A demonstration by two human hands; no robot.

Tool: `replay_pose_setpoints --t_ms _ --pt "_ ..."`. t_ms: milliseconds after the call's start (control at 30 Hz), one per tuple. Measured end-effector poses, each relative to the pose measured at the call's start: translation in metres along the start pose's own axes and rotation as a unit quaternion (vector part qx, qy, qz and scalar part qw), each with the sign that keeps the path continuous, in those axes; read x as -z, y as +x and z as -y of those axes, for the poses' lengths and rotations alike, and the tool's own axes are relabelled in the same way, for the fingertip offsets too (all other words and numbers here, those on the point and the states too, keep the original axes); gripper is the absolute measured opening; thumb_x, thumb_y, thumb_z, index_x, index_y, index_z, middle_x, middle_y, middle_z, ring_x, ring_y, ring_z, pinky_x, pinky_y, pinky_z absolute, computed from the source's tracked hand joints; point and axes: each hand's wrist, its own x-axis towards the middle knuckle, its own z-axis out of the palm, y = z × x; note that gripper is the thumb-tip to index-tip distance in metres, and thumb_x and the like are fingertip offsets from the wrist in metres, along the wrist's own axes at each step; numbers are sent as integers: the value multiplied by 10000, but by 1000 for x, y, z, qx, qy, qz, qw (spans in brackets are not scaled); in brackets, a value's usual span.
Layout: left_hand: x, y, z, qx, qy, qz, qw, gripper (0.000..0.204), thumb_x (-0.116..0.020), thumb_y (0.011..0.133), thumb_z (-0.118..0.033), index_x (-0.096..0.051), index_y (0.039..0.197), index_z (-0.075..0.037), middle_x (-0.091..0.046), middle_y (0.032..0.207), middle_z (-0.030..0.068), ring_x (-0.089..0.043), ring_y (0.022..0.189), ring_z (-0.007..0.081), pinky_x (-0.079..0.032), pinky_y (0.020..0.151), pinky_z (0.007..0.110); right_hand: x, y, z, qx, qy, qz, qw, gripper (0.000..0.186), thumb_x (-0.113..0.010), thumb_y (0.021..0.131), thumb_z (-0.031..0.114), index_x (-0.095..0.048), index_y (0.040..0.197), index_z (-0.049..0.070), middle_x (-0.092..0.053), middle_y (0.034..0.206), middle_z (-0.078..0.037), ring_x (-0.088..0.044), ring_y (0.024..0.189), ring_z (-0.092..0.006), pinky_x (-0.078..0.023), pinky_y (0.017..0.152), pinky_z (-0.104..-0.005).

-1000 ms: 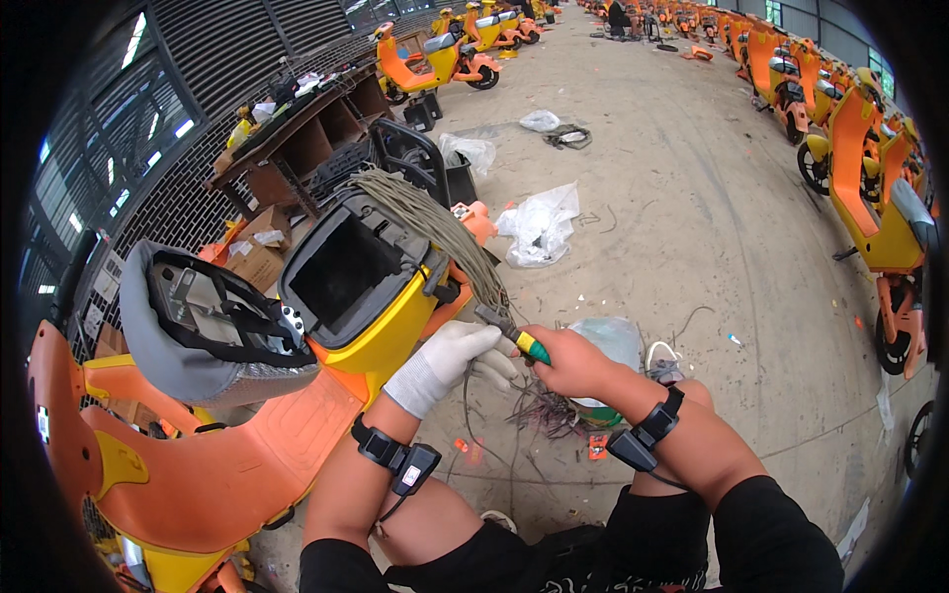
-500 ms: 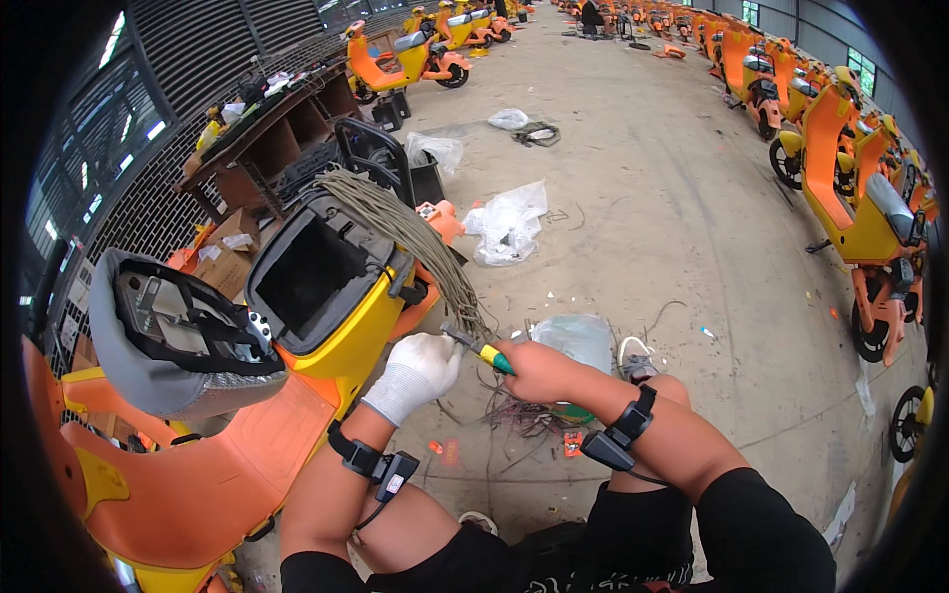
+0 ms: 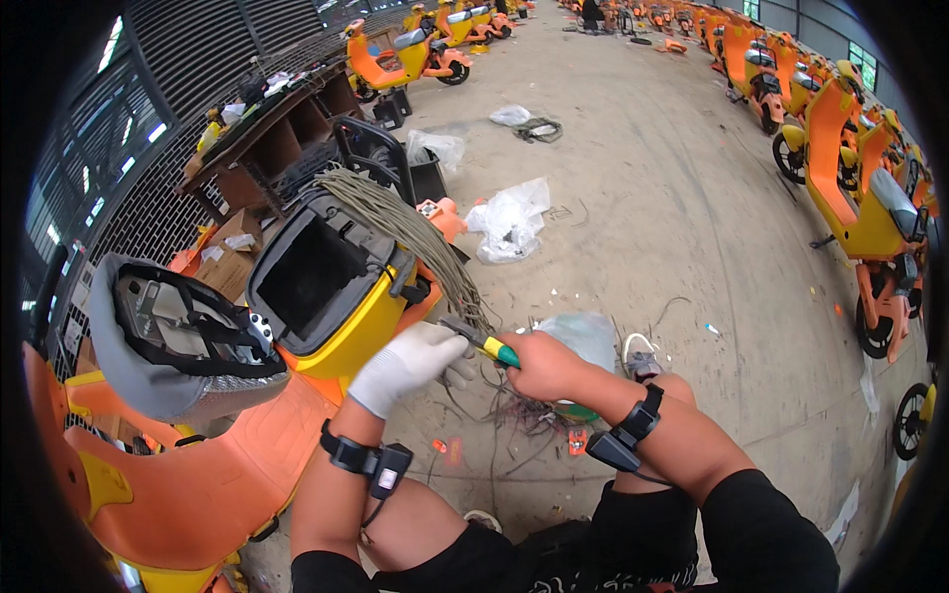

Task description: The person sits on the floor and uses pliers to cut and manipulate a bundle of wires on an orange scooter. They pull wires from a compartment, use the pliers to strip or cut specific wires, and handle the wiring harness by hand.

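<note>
My right hand (image 3: 544,371) grips pliers with a yellow-and-green handle (image 3: 499,348), their dark jaws at the fingertips of my white-gloved left hand (image 3: 420,356). The left fingers are curled at the lower end of a hanging bundle of grey-green cables (image 3: 415,222); what they pinch is too small to make out. The bundle drapes over an open seat compartment (image 3: 306,267) on an orange-and-yellow scooter (image 3: 217,465). The lifted grey seat (image 3: 168,366) lies open beside it. Below my hands are scattered wire offcuts (image 3: 509,415) and a translucent bag (image 3: 583,336).
A cluttered wooden workbench (image 3: 257,143) and cardboard boxes (image 3: 232,272) stand along the left wall. Rows of scooters (image 3: 845,217) line the right side. Plastic bags (image 3: 509,222) and a coil (image 3: 539,128) lie on the floor (image 3: 652,178). A distant person (image 3: 591,15) sits in the aisle.
The view has shifted, moving the scene leftward from a second ago. My left hand's fingers have shifted slightly at the pliers' tip; my right hand keeps its grip on the pliers.
</note>
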Motion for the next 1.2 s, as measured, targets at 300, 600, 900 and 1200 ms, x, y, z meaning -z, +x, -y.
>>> replay_pose_setpoints --t_ms 300,600,900,1200 --pt "-8 -4 8 -75 -473 173 860 475 -365 1001 -297 -592 1112 104 -683 796 193 -666 682 331 -544 686 428 3 -2 6 122 112 -115 979 494 -553 721 26 -536 1214 58 -651 885 -235 -614 806 -450 -505 723 -478" --pt "-16 -5 1 -112 -398 87 906 420 -398 989 -269 -610 1035 90 -669 723 167 -661 659 306 -539 680 394 -1 1 5 134 123 -105 978 524 -544 730 24 -494 1252 23 -655 937 -234 -617 848 -454 -507 755 -483" --pt "1 -7 1 -27 -119 -9 992 355 -476 975 -230 -625 999 91 -690 829 172 -698 733 237 -558 698 303 -6 2 -2 38 49 -22 998 491 -568 778 92 -498 1258 17 -637 902 -278 -610 860 -456 -492 757 -498" --pt "-6 8 29 -170 453 -178 857 287 -480 916 -247 -594 763 -33 -630 759 180 -632 789 353 -495 730 481 -20 8 -15 17 36 21 999 400 -576 775 109 -526 1157 2 -633 840 -288 -612 815 -474 -491 728 -521"
